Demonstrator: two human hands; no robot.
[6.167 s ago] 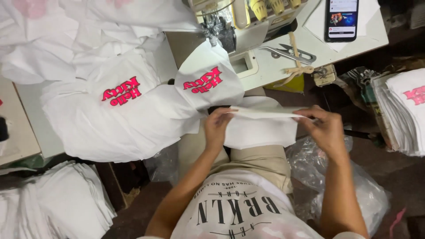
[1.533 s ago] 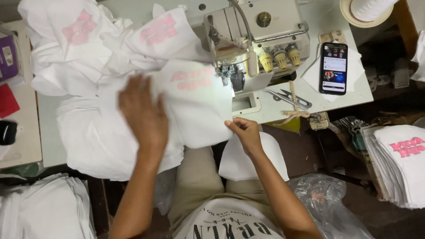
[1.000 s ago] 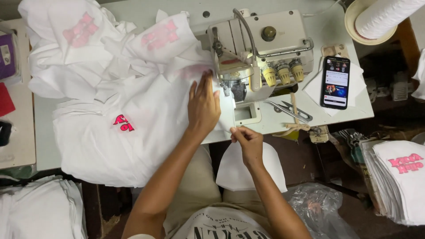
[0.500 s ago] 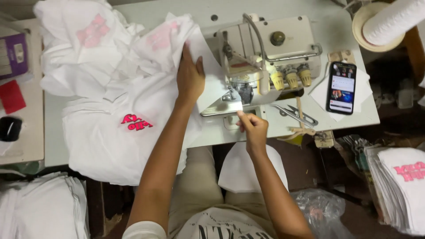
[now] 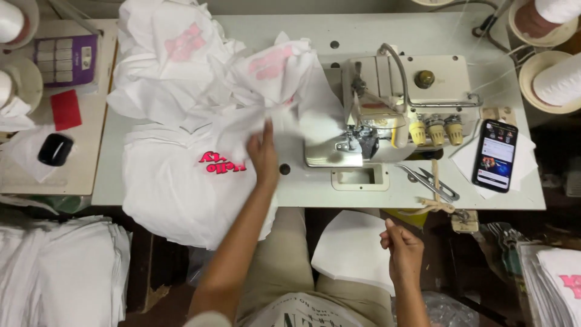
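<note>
My left hand [image 5: 264,154] lies flat on a heap of white garments [image 5: 200,121] with pink prints, on the table left of the white sewing machine [image 5: 399,115]. The fingers press a blurred white piece beside the machine's needle area. My right hand [image 5: 402,249] is low, below the table's front edge, fingers curled at the corner of a white fabric piece [image 5: 351,251] resting on my lap. Whether it pinches the cloth I cannot tell.
A phone [image 5: 495,155] lies on paper at the table's right, with snips [image 5: 431,183] beside it. Thread cones [image 5: 557,79] stand at the upper right. Stacks of white cloth [image 5: 60,272] sit lower left, with a stack of printed garments [image 5: 560,278] lower right. A red card [image 5: 65,110] and black object [image 5: 55,149] lie on a side shelf.
My left hand has slid left and down from beside the machine onto the garment heap. My right hand has dropped from the needle plate to the white piece on my lap.
</note>
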